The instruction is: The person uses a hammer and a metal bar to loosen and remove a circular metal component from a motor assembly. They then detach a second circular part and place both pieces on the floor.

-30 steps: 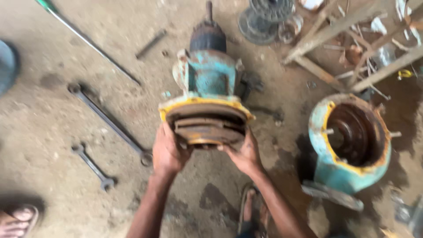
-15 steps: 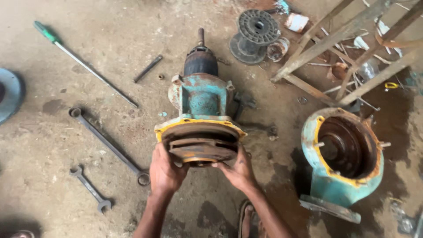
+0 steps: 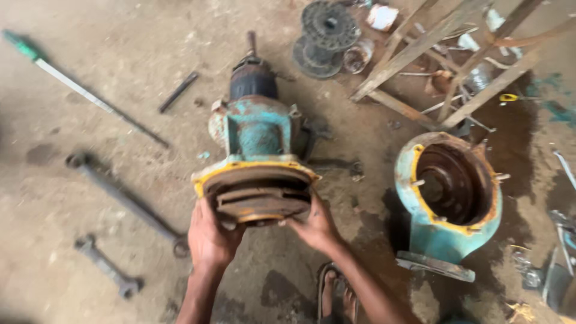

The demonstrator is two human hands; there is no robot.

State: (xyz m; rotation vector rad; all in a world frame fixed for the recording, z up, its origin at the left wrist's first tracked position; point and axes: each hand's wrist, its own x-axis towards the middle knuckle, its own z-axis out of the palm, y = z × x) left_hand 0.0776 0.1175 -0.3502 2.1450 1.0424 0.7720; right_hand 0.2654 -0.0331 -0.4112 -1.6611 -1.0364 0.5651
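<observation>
A teal pump body (image 3: pixel 259 129) with a rusty shaft end lies on the concrete floor, its yellow-rimmed flange and rusty impeller (image 3: pixel 258 201) facing me. My left hand (image 3: pixel 210 237) grips the flange's lower left edge. My right hand (image 3: pixel 315 228) grips the lower right edge of the impeller. Both hands hold the same part from below.
A teal pump casing (image 3: pixel 450 204) with a yellow rim stands to the right. Two ring spanners (image 3: pixel 123 201) (image 3: pixel 105 267), a long green-handled screwdriver (image 3: pixel 84 90) and a short rod (image 3: pixel 178 91) lie at left. Wooden frame (image 3: pixel 444 54) and dark discs (image 3: pixel 327 33) at top right. My sandalled foot (image 3: pixel 336 294) is below.
The view has drifted, so the pump now sits a little lower and left in frame. My hands keep their grip on the flange and impeller; the pump itself looks unmoved.
</observation>
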